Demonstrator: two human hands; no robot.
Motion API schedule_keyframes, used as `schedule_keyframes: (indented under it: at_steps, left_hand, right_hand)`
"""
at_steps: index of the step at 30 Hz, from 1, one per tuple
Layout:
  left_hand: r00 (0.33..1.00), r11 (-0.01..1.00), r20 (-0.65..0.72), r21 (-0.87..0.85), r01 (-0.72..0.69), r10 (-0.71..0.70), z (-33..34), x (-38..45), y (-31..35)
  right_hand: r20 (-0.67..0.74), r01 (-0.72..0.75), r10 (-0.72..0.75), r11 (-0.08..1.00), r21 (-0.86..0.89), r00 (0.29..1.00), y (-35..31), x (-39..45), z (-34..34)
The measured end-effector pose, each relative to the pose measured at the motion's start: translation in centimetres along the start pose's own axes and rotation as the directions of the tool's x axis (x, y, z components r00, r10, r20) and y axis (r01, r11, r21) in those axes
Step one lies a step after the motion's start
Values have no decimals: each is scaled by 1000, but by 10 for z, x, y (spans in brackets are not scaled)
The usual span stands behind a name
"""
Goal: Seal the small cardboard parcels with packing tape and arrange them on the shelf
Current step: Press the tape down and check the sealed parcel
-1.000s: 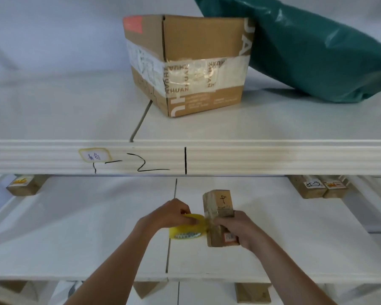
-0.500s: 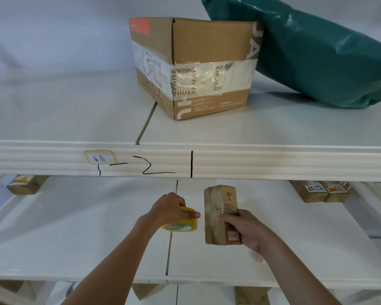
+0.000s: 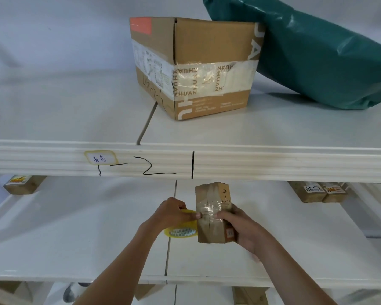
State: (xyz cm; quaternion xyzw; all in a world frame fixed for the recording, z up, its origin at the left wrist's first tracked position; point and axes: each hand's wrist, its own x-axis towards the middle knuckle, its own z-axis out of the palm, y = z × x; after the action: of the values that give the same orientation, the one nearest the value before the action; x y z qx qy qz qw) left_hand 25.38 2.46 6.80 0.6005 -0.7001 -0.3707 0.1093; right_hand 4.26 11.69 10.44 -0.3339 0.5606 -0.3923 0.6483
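Over a white shelf (image 3: 75, 238), the parcel (image 3: 211, 225) was gripped by the right hand (image 3: 240, 227), the tape roll (image 3: 182, 232) was clutched beside it by the left hand (image 3: 174, 213), and the roll's far side was hidden.

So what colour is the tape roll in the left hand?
Yellow tape roll, in the left hand, head view.

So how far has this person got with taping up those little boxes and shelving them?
Already shelved, it seems: two small parcels at the right of the lower shelf and one parcel at the left. In hand: the right hand holds an upright parcel with shiny tape across its front, while the left hand grips the yellow tape roll against it. Left: finishing that seal and placing it.
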Motion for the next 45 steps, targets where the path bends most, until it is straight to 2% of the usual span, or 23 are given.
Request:
schedule_keyframes:
  at_steps: [7, 11, 16, 20, 23, 27, 32, 36, 40, 45]
  left_hand:
    - [997, 997, -33, 42, -61, 63, 3, -5, 4]
    - [998, 997, -39, 67, -40, 42, 9, -3, 0]
    - [997, 992, -52, 117, -43, 50, 13, -3, 4]
    - [997, 978, -36, 202, -52, 61, 16, -1, 10]
    - [999, 970, -24, 240, -37, 44, 17, 1, 5]
    - [998, 966, -18, 253, -46, 52, 17, 5, 4]
    - [996, 998, 72, 27, -53, 51, 2, 6, 3]
    - [986, 990, 149, 102, -94, 79, -5, 5, -6]
    - [993, 980, 75, 168, -104, 92, -3, 6, -6]
    - [997, 971, -57, 237, -35, 49, -2, 2, -9]
  right_hand:
    - [47, -1, -2, 997, 72, 999, 4, -4, -7]
    - [-25, -1, 1, 1000, 3, 1000, 2, 1, -9]
    - [-236, -2, -5, 1000, -30, 972, 14, 15, -4]
    - [-415, 74, -150, 978, -193, 897, 25, 21, 13]
    - [-389, 9, -133, 953, -304, 912, 28, 22, 15]
    - [-358, -38, -96, 936, -350, 929, 26, 26, 8]
    - [-372, -16, -118, 941, -339, 921, 12, 31, -2]
    - [-355, -21, -110, 938, -345, 928, 12, 28, -9]
    - [-352, -24, -100, 943, -332, 931, 17, 29, -10]
    - [-338, -1, -107, 953, -303, 935, 16, 23, -12]
